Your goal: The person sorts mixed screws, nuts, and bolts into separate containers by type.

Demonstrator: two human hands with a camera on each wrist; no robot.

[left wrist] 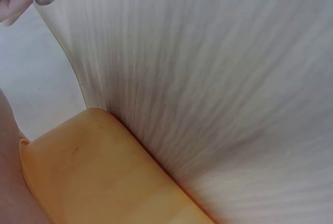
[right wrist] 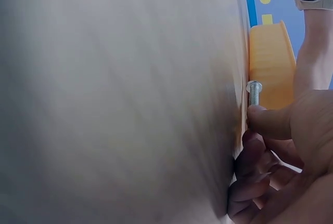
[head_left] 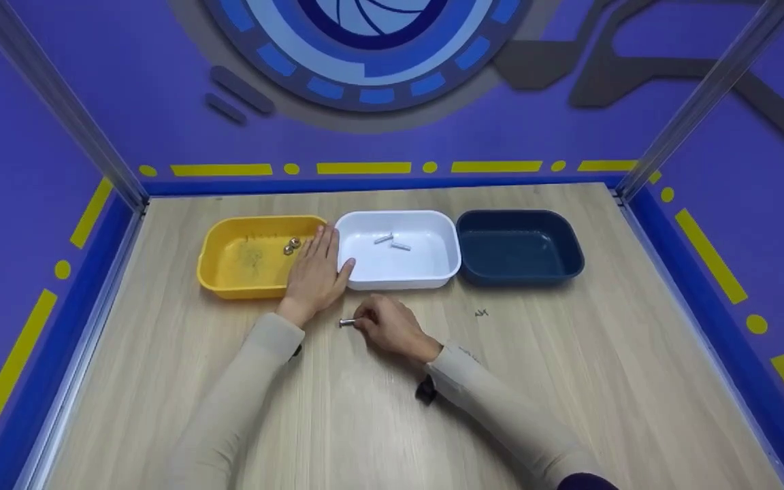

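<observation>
My left hand (head_left: 315,272) lies with straight fingers over the right end of the yellow tray (head_left: 218,292), its thumb reaching to the edge of the white tray (head_left: 399,283). Just in front of the white tray, my right hand (head_left: 392,327) pinches a silver bolt (head_left: 346,322) between thumb and fingers. The bolt's head points left, and a hex socket shows in it in the left wrist view. A few metal nuts (head_left: 295,242) sit in the yellow tray beside my left fingers. Inside the white tray lie two silver bolts (head_left: 400,246).
A dark blue tray (head_left: 521,279) stands right of the white one, the three trays forming a row on the wooden table (head_left: 378,429). Small dark marks (head_left: 481,313) show on the tabletop before it. Purple panels (head_left: 147,122) wall in the back and sides.
</observation>
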